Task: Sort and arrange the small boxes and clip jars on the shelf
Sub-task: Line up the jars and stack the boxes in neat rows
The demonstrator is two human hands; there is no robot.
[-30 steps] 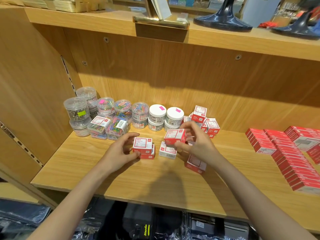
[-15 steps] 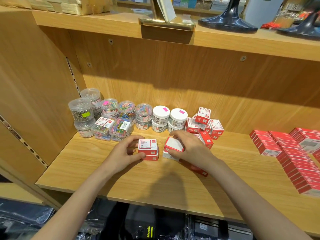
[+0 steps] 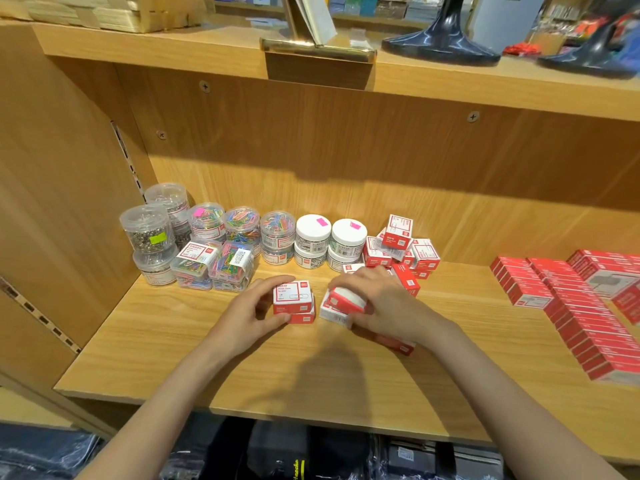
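Observation:
On the wooden shelf my left hand grips a stack of two small red-and-white boxes from the left, thumb in front and fingers behind. My right hand holds a tilted red-and-white box down on top of another small box. One more small box lies under my right wrist. A loose pile of the same boxes sits behind my right hand. Clip jars stand in stacked pairs along the back, with white-lidded jars beside them.
Clear jars of silver pins stand at the far left by the side wall. Flat clear cases of coloured clips lie in front of the jars. Rows of red staple boxes fill the right side. An upper shelf overhangs.
My right hand has brought the small box it held in the air down onto the box beside the left stack. My left hand has stayed on its stack.

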